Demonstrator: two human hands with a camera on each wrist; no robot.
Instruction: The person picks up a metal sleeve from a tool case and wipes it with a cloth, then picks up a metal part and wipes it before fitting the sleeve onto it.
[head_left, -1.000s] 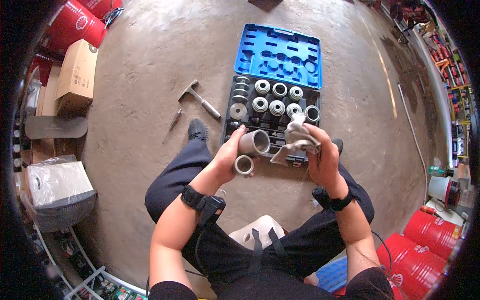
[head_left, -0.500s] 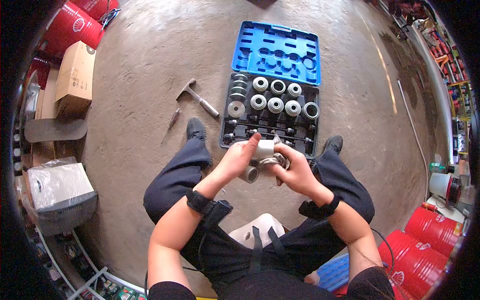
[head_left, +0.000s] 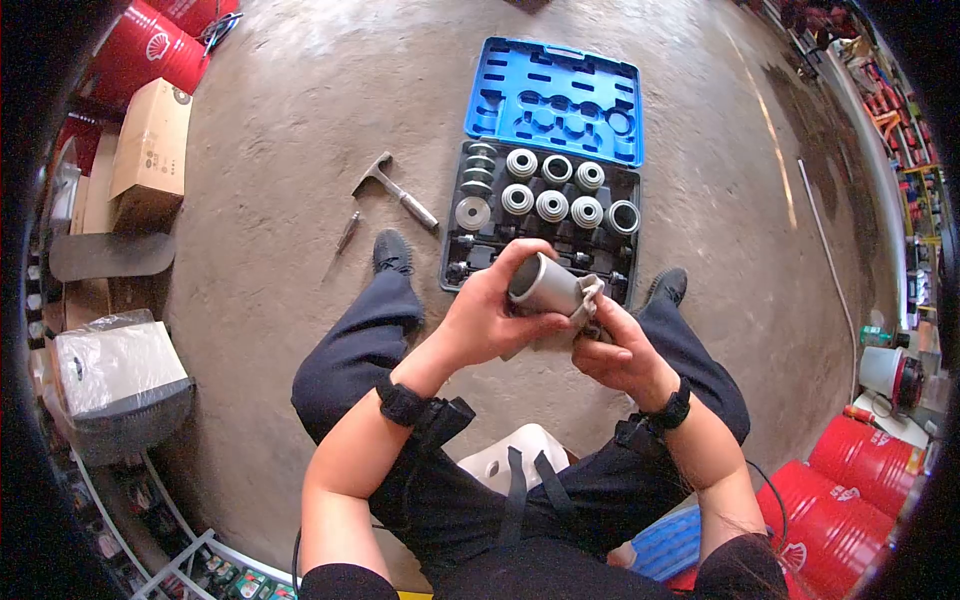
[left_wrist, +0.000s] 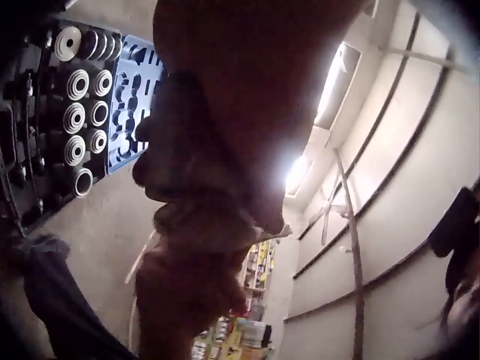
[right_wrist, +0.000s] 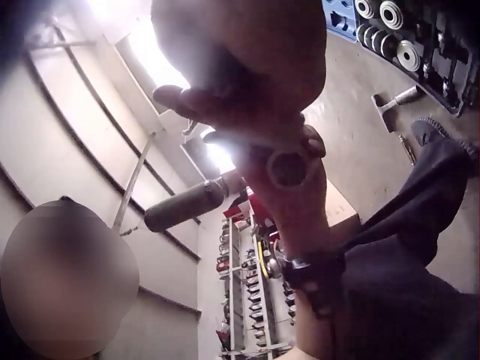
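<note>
In the head view, my left hand (head_left: 490, 315) grips a grey metal sleeve (head_left: 548, 287), tilted with one open end facing up and to the left. At its other end, my right hand (head_left: 622, 355) pinches a bunched grey cloth (head_left: 590, 292) against the metal. A smaller ring (right_wrist: 289, 169) shows beside the left hand's fingers in the right wrist view; the head view mostly hides it. Both wrist views are dark, and the cloth is hard to make out there. Just beyond the hands lies the open black case (head_left: 630, 256), holding stepped round pieces and rods.
The case's blue lid (head_left: 560, 95) is folded back on the floor. A hammer (head_left: 397, 192) and a thin tool (head_left: 348, 230) lie left of the case. Cardboard boxes (head_left: 150, 140) stand far left, red drums (head_left: 835, 515) at lower right. My knees flank the work.
My right hand has brought the cloth from over the case to the sleeve. In my left hand the sleeve has turned, its visible opening now facing up-left, and the smaller ring has gone mostly out of sight.
</note>
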